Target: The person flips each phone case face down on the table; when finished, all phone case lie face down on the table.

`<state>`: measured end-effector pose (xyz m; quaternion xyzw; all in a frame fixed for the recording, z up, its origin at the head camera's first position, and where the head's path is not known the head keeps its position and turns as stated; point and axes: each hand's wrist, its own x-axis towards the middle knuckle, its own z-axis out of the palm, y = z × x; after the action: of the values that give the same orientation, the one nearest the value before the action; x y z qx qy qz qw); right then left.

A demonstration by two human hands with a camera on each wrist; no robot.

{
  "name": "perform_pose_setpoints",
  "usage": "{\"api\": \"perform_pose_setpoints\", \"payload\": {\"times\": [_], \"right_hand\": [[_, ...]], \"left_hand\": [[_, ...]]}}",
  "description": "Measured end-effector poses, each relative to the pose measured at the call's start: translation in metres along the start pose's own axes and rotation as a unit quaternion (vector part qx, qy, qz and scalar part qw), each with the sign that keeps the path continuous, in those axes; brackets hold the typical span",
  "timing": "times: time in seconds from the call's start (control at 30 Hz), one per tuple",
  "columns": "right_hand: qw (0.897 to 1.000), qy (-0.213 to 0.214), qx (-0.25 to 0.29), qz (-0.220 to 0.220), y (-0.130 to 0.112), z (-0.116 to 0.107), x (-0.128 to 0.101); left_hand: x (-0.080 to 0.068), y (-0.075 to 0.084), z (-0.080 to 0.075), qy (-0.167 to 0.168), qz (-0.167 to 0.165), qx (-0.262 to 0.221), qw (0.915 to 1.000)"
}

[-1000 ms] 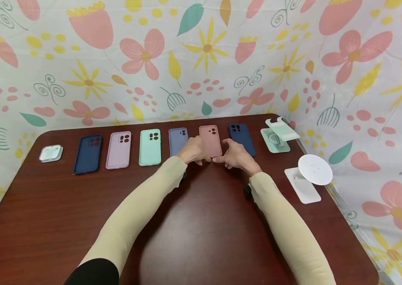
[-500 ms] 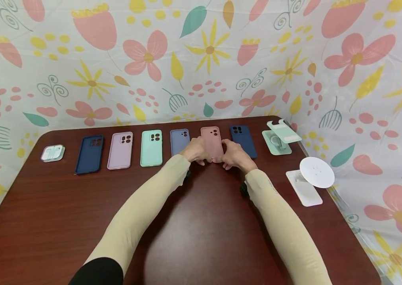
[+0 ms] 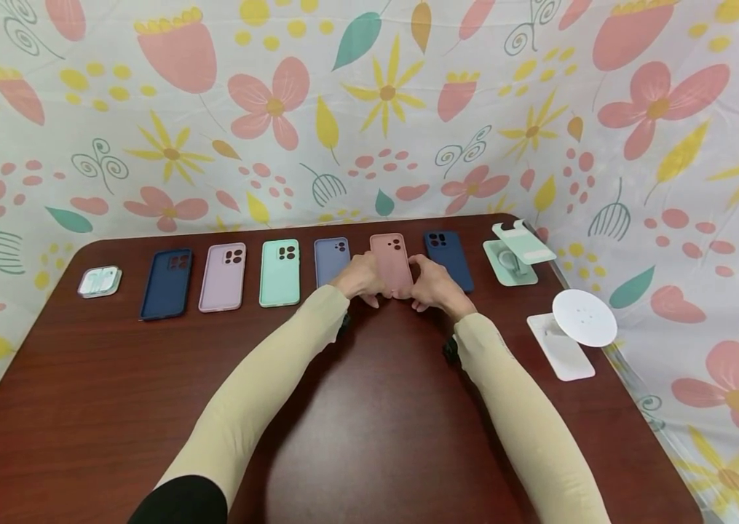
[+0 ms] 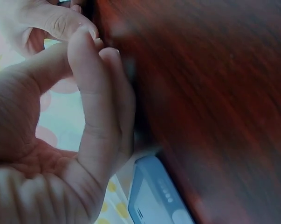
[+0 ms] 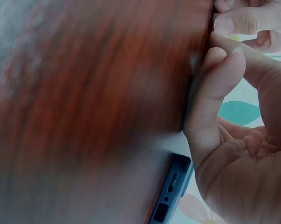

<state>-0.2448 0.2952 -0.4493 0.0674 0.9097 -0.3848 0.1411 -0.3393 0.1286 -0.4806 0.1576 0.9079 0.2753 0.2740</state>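
Note:
A pink phone case (image 3: 392, 262) lies back-up near the table's far edge. My left hand (image 3: 359, 276) holds its lower left side and corner, fingers curled. At the lower right corner my right hand (image 3: 436, 284) holds it likewise, and the fingertips of both hands come close together along the bottom edge. Left of it lies a slate-blue phone case (image 3: 332, 258), partly behind my left hand; its end (image 4: 161, 191) shows in the left wrist view. A navy phone case (image 3: 449, 258) lies to the right, its end (image 5: 170, 191) below my hand in the right wrist view.
Farther left in the row are mint (image 3: 279, 273), lilac (image 3: 222, 278) and navy (image 3: 166, 284) phone cases, then a small white-and-clear box (image 3: 100, 281). A mint folding stand (image 3: 513, 255) and a white round-topped stand (image 3: 584, 318) are at the right. Floral cloth (image 3: 369, 109) hangs behind.
My right fingers have drawn in from spread to curled at the pink phone case's lower corner. My left hand has shifted only slightly. The head view has moved a little; the other things stay put.

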Motion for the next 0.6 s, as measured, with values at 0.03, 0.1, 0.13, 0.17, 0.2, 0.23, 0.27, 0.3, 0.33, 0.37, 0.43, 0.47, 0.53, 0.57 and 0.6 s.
{"api": "perform_pose_setpoints", "payload": {"times": [0.03, 0.1, 0.13, 0.17, 0.2, 0.23, 0.27, 0.3, 0.33, 0.37, 0.43, 0.47, 0.53, 0.57, 0.6], "right_hand": [[1.000, 0.003, -0.001, -0.002, 0.001, 0.000, 0.000], [1.000, 0.007, -0.002, -0.006, 0.002, 0.000, -0.001], [1.000, 0.009, -0.004, -0.009, 0.002, 0.000, -0.001], [1.000, 0.010, -0.006, -0.012, 0.003, -0.001, -0.002], [1.000, 0.013, -0.009, -0.015, 0.003, -0.001, -0.002], [1.000, 0.015, -0.012, -0.017, 0.003, -0.001, -0.002], [1.000, 0.015, -0.010, -0.018, 0.004, -0.001, -0.003], [1.000, 0.015, -0.008, -0.019, 0.003, -0.001, -0.004], [1.000, 0.014, -0.006, -0.018, 0.003, -0.002, -0.004], [1.000, 0.013, -0.003, -0.017, 0.003, -0.002, -0.005], [1.000, 0.013, 0.005, -0.016, 0.004, -0.002, -0.005], [1.000, 0.014, 0.007, -0.017, 0.004, -0.001, -0.006], [0.999, 0.020, 0.009, -0.023, 0.005, -0.001, -0.006], [0.999, 0.023, 0.010, -0.028, 0.005, 0.000, -0.006], [0.999, 0.027, 0.011, -0.032, 0.006, 0.000, -0.006]], "left_hand": [[-0.007, 0.003, -0.002, -0.002, 0.007, -0.006, 1.0000], [-0.023, 0.008, -0.006, -0.005, 0.022, -0.030, 0.9993], [-0.032, 0.012, -0.008, -0.007, 0.029, -0.045, 0.9985], [-0.042, 0.015, -0.011, -0.010, 0.037, -0.061, 0.9974], [-0.050, 0.018, -0.013, -0.013, 0.043, -0.079, 0.9959], [-0.054, 0.018, -0.013, -0.014, 0.046, -0.091, 0.9947], [-0.057, 0.019, -0.013, -0.011, 0.049, -0.095, 0.9942], [-0.058, 0.019, -0.012, -0.008, 0.052, -0.094, 0.9942], [-0.059, 0.019, -0.012, -0.006, 0.053, -0.093, 0.9942], [-0.059, 0.019, -0.012, -0.002, 0.053, -0.092, 0.9944], [-0.058, 0.020, -0.010, 0.006, 0.046, -0.084, 0.9954], [-0.057, 0.020, -0.010, 0.011, 0.042, -0.079, 0.9959], [-0.056, 0.022, -0.008, 0.022, 0.031, -0.070, 0.9968], [-0.056, 0.023, -0.007, 0.028, 0.025, -0.062, 0.9974], [-0.056, 0.024, -0.006, 0.035, 0.020, -0.059, 0.9975]]}}
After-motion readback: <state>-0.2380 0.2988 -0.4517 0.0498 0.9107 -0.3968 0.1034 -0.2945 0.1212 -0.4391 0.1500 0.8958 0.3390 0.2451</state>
